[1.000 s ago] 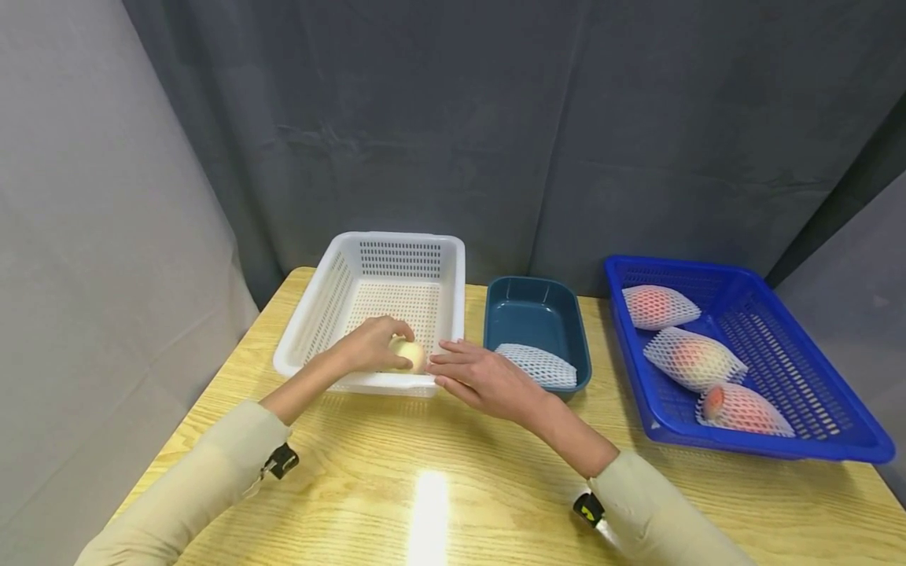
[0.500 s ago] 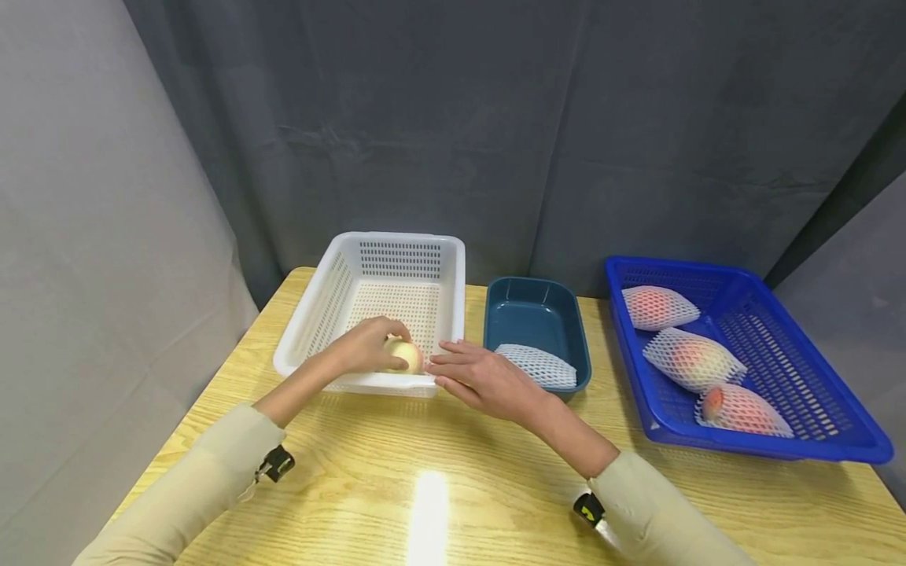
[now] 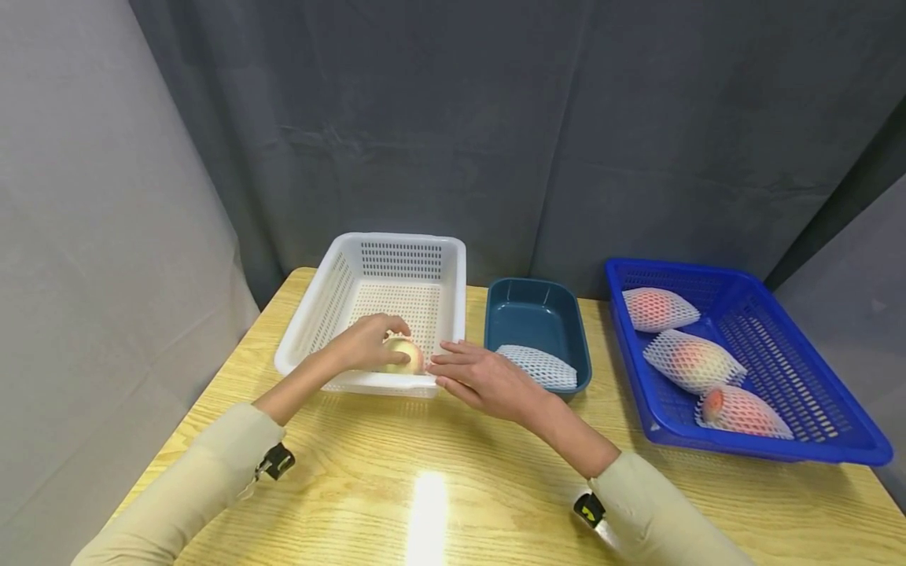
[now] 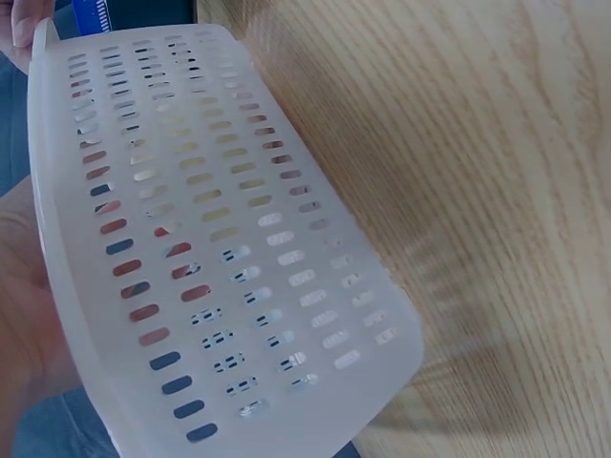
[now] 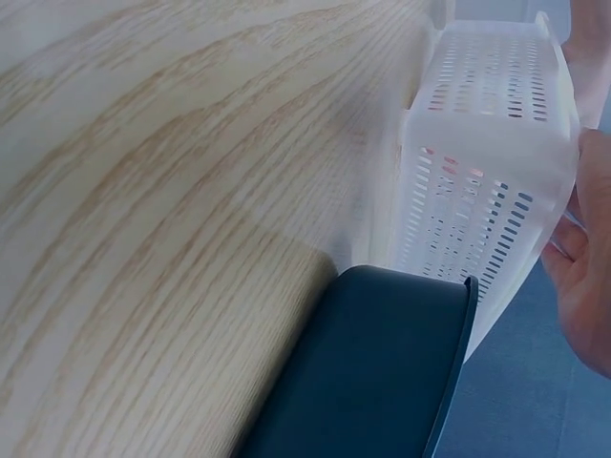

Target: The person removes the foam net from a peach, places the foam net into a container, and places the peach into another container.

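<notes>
In the head view my left hand [image 3: 362, 343] reaches over the near side of the white slotted basket [image 3: 297, 346]. Its thumb and fingers curl round a pale yellow peach [image 3: 405, 358] with a pink blush, low inside near the front wall. Beside it my right hand [image 3: 488, 379] lies palm down across the basket's front right corner, fingers straight, tips close to the peach. In the left wrist view the basket wall [image 4: 363, 239] hides most of the left hand [image 4: 29, 296]. The right wrist view shows my right hand [image 5: 594, 277] at the rim.
A teal tray [image 3: 531, 314] with a white foam net [image 3: 538, 366] stands right of the white basket. Farther right, a blue basket [image 3: 814, 354] holds 3 peaches in foam nets [image 3: 694, 360]. All stand on a wooden table [image 3: 354, 487] before a dark curtain [image 3: 439, 118].
The peach has sunk slightly and shifted a little left in my left hand, showing more of its top. The right hand has stayed in place.
</notes>
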### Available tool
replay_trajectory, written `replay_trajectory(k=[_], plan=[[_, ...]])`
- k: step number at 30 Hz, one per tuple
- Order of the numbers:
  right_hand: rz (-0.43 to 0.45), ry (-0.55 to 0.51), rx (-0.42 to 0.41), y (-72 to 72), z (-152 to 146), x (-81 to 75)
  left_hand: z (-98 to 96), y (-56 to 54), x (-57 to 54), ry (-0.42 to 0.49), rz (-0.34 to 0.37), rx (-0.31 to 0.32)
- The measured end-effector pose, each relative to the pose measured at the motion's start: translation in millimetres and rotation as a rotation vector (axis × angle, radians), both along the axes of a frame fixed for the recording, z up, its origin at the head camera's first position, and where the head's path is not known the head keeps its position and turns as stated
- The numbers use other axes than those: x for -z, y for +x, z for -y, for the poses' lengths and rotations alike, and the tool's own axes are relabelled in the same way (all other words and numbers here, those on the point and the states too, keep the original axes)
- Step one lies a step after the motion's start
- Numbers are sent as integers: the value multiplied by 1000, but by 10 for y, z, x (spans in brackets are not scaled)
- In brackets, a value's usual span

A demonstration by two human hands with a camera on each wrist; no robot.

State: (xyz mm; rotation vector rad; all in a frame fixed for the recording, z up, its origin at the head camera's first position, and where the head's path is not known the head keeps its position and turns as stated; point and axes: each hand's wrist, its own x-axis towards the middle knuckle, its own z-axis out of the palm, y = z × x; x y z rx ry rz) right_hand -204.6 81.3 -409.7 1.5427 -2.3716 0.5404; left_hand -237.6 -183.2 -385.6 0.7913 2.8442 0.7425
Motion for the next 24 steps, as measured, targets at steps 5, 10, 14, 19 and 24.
replay_trajectory(k=[5, 10, 14, 19, 24], plan=[[-35, 15, -8, -1, 2, -14, -17, 0, -14, 0, -22, 6], [-67, 17, -12, 5, 2, -40, -50, 9, -31, 26, -50, 1], [-65, 19, 3, 19, 0, -73, -87, 19, -51, 25, -65, -23], [-36, 41, 91, 40, -32, -145, -142, 27, -88, 8, -62, -58], [-42, 48, 180, 44, -81, -223, -184, 31, -101, -17, -69, -77]])
